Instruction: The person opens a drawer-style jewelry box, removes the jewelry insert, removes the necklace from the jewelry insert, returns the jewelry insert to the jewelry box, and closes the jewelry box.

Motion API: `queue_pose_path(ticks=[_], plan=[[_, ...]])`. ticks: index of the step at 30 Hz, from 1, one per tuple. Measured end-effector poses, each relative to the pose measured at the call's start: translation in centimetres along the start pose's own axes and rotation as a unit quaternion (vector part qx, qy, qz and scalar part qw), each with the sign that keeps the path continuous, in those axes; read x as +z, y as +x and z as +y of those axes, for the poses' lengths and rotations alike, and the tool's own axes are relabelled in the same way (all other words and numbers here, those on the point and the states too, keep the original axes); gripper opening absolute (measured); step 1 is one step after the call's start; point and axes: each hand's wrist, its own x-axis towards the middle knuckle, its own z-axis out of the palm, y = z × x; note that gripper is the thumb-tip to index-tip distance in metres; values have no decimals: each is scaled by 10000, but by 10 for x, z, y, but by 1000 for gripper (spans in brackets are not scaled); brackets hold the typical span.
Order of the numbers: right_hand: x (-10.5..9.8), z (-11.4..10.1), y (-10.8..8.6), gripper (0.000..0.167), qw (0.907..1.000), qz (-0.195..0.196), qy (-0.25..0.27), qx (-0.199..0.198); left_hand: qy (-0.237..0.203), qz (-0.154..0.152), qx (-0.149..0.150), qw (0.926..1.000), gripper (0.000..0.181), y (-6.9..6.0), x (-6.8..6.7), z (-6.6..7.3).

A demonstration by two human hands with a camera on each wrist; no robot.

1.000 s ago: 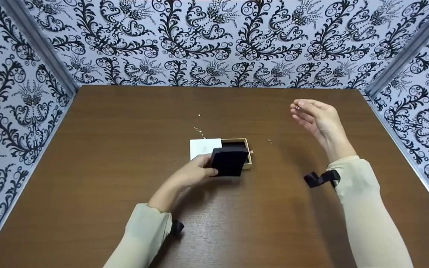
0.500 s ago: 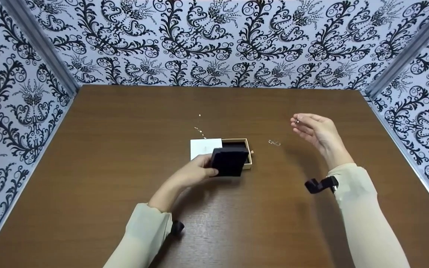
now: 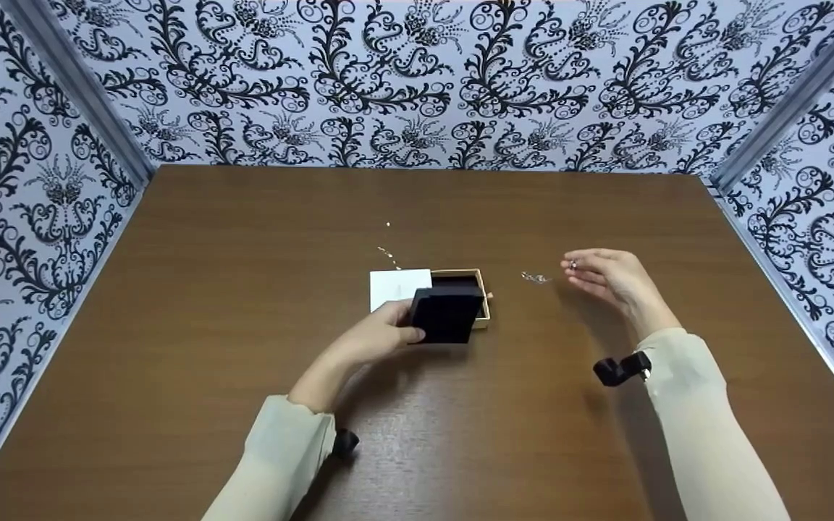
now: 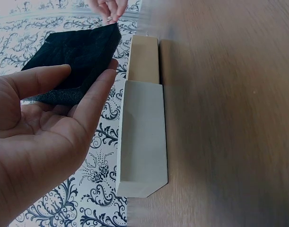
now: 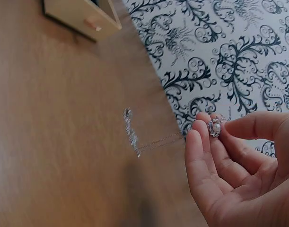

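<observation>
In the head view my left hand (image 3: 377, 334) holds a black foam insert (image 3: 446, 315) up on its edge, in front of a small box. The left wrist view shows the thumb on one face of the insert and fingers beneath it. My right hand (image 3: 620, 282) pinches the pendant of a necklace above the table, to the right of the box. A pale pearl-like bead shows in the pendant (image 5: 214, 128) between thumb and fingers in the right wrist view. From it the thin chain (image 5: 158, 141) runs down to a heap on the table.
The box's white sleeve (image 3: 397, 288) lies on the brown table (image 3: 207, 325), its tan drawer (image 3: 486, 312) pulled partly out to the right. Behind it, small pale bits (image 3: 387, 252) lie in a broken line, too small to identify. Patterned walls (image 3: 417, 87) enclose the table.
My right hand has come down towards the table with the pendant. More of the chain now lies heaped on the wood. The left hand and insert have stayed put.
</observation>
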Motion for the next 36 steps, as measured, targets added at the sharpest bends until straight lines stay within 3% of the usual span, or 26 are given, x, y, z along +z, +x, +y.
queue_pose_path(ticks=[6, 15, 36], plan=[[-5, 8, 2, 28, 9997, 105, -207, -81, 43, 42, -12, 10000, 42, -1, 1, 1], [-11, 14, 4, 14, 9987, 234, -441, 87, 96, 128, -80, 9998, 41, -2, 1, 3], [-20, 26, 10, 14, 9911, 414, -1241, 251, -74, -9, -127, 9999, 43, 1, 2, 3]])
